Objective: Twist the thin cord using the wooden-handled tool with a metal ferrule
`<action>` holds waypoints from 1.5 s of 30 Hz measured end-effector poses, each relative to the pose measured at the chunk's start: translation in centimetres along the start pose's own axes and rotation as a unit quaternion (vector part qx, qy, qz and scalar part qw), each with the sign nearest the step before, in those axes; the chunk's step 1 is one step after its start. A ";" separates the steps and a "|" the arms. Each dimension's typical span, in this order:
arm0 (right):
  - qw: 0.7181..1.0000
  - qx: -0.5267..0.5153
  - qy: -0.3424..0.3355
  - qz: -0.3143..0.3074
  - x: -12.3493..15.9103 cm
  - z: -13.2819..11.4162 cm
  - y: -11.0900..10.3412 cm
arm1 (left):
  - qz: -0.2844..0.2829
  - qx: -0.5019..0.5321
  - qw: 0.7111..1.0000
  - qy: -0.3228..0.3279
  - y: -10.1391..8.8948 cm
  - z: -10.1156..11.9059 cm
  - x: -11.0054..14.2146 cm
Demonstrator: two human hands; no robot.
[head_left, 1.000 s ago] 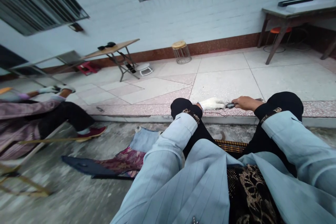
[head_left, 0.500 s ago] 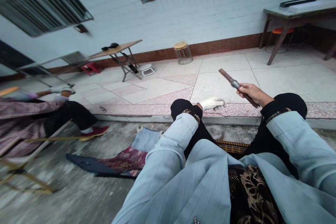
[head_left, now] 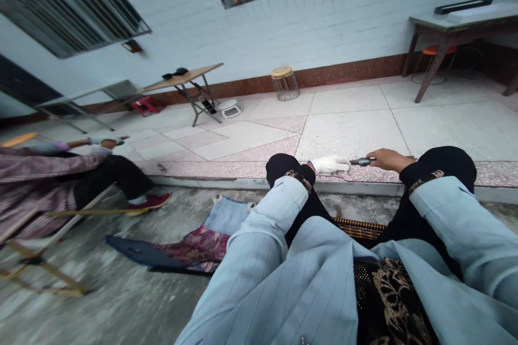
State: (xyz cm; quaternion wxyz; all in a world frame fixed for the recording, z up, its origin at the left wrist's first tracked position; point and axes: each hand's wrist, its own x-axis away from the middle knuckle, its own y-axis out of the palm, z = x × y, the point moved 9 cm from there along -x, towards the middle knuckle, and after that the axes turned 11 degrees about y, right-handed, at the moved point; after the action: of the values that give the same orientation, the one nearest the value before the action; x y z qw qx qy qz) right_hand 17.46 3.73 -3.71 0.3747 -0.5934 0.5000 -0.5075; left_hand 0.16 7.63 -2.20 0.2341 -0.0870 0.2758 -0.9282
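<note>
Gripping metal-collared rod [head_left: 362, 161] tight in bare right hand [head_left: 386, 159]; gloved left hand [head_left: 330, 165] at its end, grip unclear, could slip on the collar.

From where I stand, nothing here can be read: no words, numbers or brand marks show, and the gold pattern on the black cuff band [head_left: 298, 181] looks like ornament only.

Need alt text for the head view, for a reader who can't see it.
Seen from a seated person's head, the bare right hand grips a dark rod with a metal collar beside the white-gloved left hand, above a speckled tiled floor. To the left, another seated person stretches out a gloved hand.
</note>
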 end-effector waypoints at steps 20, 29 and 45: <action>0.807 -0.588 0.037 0.042 0.1 2.6 -4.1 | -0.048 0.078 0.995 0.045 1.5 3.6 -0.3; 0.993 -0.090 0.047 0.068 -0.6 1.9 -1.8 | -0.084 0.070 0.993 0.048 2.1 2.6 -0.4; 0.764 -0.642 -0.053 -0.019 1.9 0.9 -5.2 | -0.005 0.055 0.998 0.021 0.7 2.2 -0.8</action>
State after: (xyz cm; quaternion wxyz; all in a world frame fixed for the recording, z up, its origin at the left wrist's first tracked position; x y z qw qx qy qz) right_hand 19.45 2.96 1.49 -0.0776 -0.7308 0.6769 -0.0423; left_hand 1.83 6.45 -0.77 0.2277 -0.0559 0.2289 -0.9448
